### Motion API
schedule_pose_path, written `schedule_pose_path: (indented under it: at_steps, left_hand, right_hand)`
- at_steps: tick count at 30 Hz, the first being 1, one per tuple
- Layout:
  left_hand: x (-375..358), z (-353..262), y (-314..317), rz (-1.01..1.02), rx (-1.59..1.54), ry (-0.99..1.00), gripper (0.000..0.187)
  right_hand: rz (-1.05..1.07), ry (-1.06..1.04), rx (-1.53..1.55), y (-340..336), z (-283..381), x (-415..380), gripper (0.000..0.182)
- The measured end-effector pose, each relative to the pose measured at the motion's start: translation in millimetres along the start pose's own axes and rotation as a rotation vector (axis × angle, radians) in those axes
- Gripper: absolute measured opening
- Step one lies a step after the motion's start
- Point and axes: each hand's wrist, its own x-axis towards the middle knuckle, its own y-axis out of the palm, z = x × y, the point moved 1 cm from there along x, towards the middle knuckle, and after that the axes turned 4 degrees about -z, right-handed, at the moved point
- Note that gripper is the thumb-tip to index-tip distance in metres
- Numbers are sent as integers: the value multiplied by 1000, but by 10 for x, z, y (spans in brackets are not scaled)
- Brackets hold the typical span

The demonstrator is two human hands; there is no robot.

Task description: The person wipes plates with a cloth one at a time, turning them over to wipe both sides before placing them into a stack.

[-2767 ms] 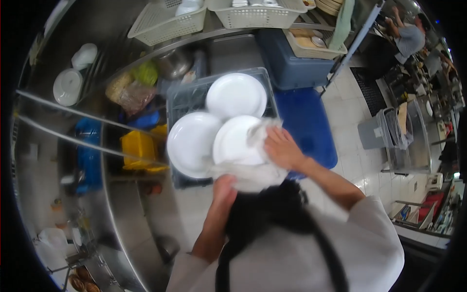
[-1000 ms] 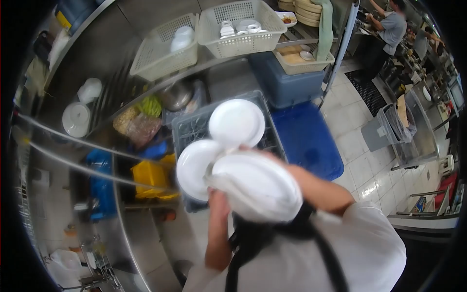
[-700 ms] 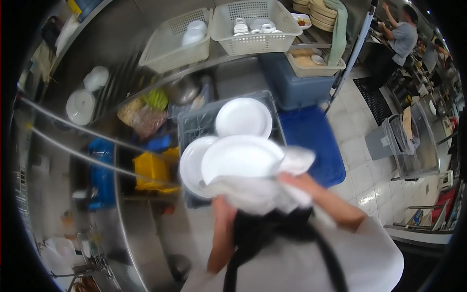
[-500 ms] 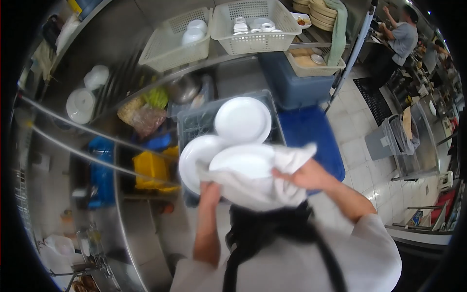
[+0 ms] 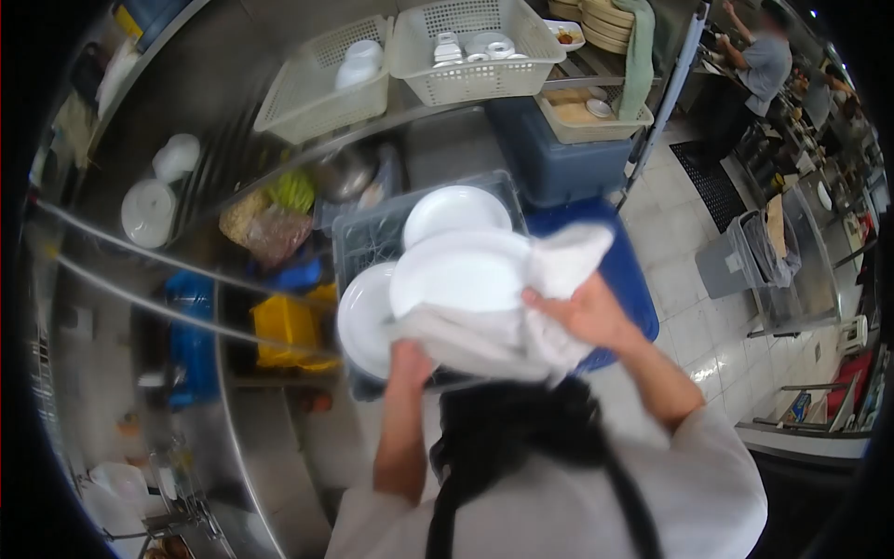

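Observation:
I hold a white plate (image 5: 458, 272) in front of my chest, wrapped from below and on the right in a white cloth (image 5: 503, 340). My left hand (image 5: 410, 359) grips the plate's lower left edge through the cloth. My right hand (image 5: 579, 312) presses the cloth against the plate's right side. Beneath it, two more white plates lie on a grey dish crate (image 5: 358, 233): one at the far side (image 5: 456, 207), one at the left (image 5: 361, 321).
A blue bin lid (image 5: 629, 289) lies right of the crate, a grey-blue tub (image 5: 559, 158) behind it. Perforated baskets (image 5: 321, 98) with cups stand on a steel shelf. Yellow containers (image 5: 284, 326) sit lower left. Other people (image 5: 759, 65) work far right near a grey bin (image 5: 731, 265).
The plate was turned over and wiped: its cloth-covered underside faced me one second ago, now its upper face shows. My right hand moved along the right rim with the cloth.

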Motion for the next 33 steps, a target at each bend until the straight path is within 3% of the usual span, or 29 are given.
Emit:
schedule_pose_path:
  at_steps: [1, 3, 4, 5, 7, 9, 10, 12, 14, 15, 16, 17, 18, 19, 20, 21, 23, 26, 27, 29, 33]
  left_hand:
    - [54, -178, 4, -10, 221, 1, 47]
    - [279, -377, 137, 5, 172, -12, 46]
    - [317, -415, 164, 16, 129, -16, 45]
    - [297, -392, 159, 14, 130, -14, 45]
    - [300, -288, 240, 86, -121, -64, 42]
    - [157, -113, 380, 63, -155, -99, 41]
    - [106, -2, 413, 24, -159, -84, 39]
    - [149, 226, 337, -103, -173, -42, 37]
    - [116, 318, 267, -157, -232, -66, 36]
    - [54, 363, 179, -227, -290, -88, 35]
    - [9, 412, 22, -350, -236, -113, 37]
    - [-52, 409, -26, -352, -234, -113, 37]
    - [-121, 408, -44, -316, -184, -94, 38]
    - [-191, 427, -49, -284, -137, -76, 39]
    - [-233, 429, -63, -291, -139, -80, 39]
    - [-248, 402, -62, -261, -141, -103, 40]
    - [-259, 342, 15, -215, -134, -124, 41]
    - [-312, 301, 68, -237, -145, -59, 42]
    - [-302, 274, 8, -210, -166, -99, 43]
    - [-266, 276, -85, -184, -193, -121, 44]
    - [-204, 378, -206, -109, -258, -109, 48]
  right_hand:
    - [-9, 8, 3, -25, 106, 36, 37]
    - [-19, -413, -363, -13, 347, 167, 35]
    - [22, -278, -379, -10, 376, 238, 29]
    - [-35, -308, -481, 24, 475, 315, 25]
    - [-214, -193, -944, 184, 352, 583, 30]
    - [-200, -671, -1226, 318, -38, 778, 39]
    - [-330, -790, -1192, 566, -321, 707, 50]
    - [39, -769, -999, 778, -720, 464, 57]
    - [208, -421, -627, 717, -834, 94, 60]
    - [215, -344, -707, 586, -916, -87, 56]
    - [5, -213, -722, 484, -1027, -198, 53]
    - [44, -446, -928, 241, -1339, -132, 53]
    - [-117, 12, -713, 86, -1261, -57, 59]
    - [18, 367, -442, -48, -823, 42, 66]
    - [-71, 500, -301, -191, -1141, 242, 70]
    - [-352, 440, 99, -182, -1232, 358, 67]
    - [-398, 380, 553, -261, -1085, 543, 62]
    - [-271, 499, 740, -87, -729, 476, 58]
    - [-139, 525, 704, 20, -723, 367, 59]
    - [89, 591, 910, 26, -769, 92, 56]
    - [154, 697, 741, 162, -764, -395, 52]
